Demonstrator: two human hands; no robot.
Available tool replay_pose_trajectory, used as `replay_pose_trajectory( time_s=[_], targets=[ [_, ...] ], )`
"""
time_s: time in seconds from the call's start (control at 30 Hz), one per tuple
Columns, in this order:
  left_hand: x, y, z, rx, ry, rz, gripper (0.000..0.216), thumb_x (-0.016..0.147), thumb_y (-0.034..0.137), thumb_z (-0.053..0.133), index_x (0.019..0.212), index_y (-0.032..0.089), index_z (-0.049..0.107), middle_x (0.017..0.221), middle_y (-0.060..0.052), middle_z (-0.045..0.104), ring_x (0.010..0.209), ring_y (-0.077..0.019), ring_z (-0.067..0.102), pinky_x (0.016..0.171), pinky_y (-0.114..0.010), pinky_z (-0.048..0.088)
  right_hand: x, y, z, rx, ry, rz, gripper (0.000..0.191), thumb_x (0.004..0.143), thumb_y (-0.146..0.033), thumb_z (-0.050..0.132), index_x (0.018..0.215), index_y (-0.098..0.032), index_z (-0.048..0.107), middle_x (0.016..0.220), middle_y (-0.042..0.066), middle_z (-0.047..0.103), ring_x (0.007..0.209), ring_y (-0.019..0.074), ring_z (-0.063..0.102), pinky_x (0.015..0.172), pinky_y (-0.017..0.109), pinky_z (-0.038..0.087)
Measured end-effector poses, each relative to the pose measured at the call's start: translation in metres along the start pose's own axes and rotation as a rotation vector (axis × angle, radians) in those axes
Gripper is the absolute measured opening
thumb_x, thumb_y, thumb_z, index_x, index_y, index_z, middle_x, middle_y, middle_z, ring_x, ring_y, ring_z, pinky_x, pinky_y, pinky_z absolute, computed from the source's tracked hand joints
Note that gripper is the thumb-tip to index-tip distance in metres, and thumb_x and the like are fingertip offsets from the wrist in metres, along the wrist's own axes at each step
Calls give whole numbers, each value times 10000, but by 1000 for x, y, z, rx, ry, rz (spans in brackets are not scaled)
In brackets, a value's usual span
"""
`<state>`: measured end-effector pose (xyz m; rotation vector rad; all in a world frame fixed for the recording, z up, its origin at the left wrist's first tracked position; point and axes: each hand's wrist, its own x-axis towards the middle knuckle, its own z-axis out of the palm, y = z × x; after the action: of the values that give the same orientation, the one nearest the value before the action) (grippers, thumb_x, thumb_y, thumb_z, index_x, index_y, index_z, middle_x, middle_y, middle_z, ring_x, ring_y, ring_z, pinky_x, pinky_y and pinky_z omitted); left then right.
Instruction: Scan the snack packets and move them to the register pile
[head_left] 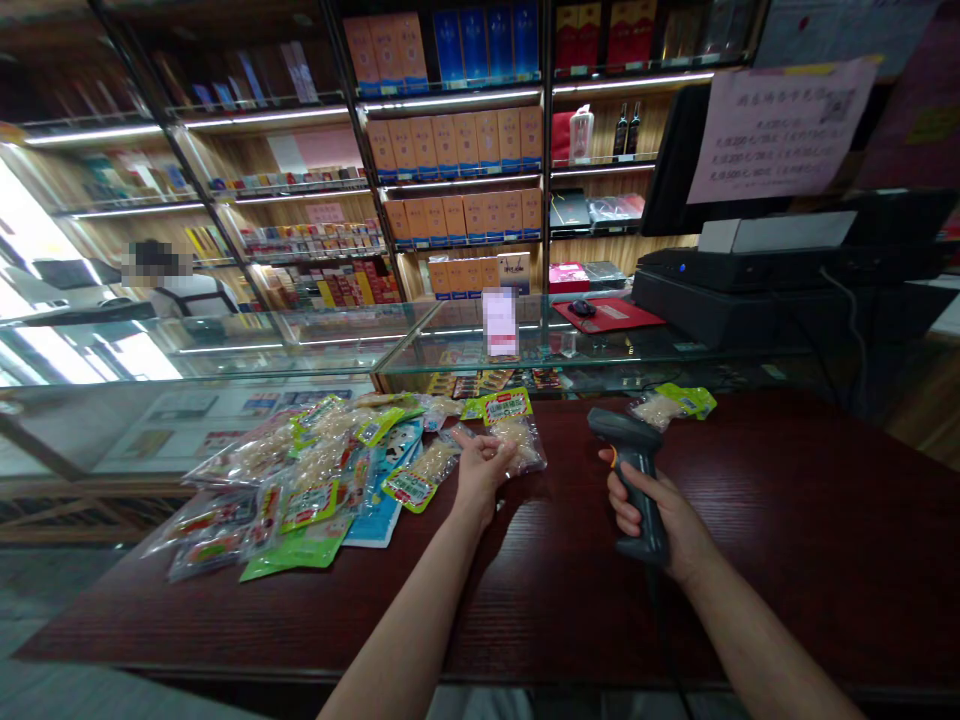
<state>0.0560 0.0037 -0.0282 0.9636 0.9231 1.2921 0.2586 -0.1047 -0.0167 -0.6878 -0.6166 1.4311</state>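
My left hand [482, 470] grips a clear snack packet [519, 432] with a yellow-green printed top, its thumb lying over the lower part. Wrapped in my right hand [664, 520] is a dark grey barcode scanner [636, 485], its head tilted up and to the left. A cable runs down from the scanner's handle. Just left of my left hand lies a similar snack packet [424, 473], beside a heap of snack packets [311, 470] in clear, green and blue wrapping. One more snack packet [673, 402] lies apart, behind the scanner.
A dark wooden table [555, 600] carries all of this. Behind it stands a glass display counter [420, 345] with a mouse [582, 308] on a red pad. A monitor with a paper notice [780, 130] rises at the right. A person [191, 290] is at the far left.
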Motion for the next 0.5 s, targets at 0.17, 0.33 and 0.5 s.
replay_pose_trajectory(
  time_s=[0.17,0.33,0.5],
  targets=[
    [-1,-2,1,-55,-24,-21,526,512,368,876,802,187,476,764,-1,658,701,-148,655,676,-294,539,0,0,0,-3,5,3,283,728,-294,797,966,-177,699,587,-42,563,395,48,411,326,125,361],
    [2,3,1,-148,-89,-107,331,673,381,754,818,170,545,797,-26,648,680,-119,614,626,-245,488,1,0,-1,6,5,13,298,720,-277,805,978,-167,702,590,-38,568,395,49,421,324,127,368],
    [-3,16,-2,-264,-328,-314,488,799,583,547,1007,149,631,676,-21,572,481,-85,452,477,-240,397,1,1,-1,24,4,18,301,719,-271,811,980,-161,707,580,-42,567,386,44,425,317,124,371]
  ],
)
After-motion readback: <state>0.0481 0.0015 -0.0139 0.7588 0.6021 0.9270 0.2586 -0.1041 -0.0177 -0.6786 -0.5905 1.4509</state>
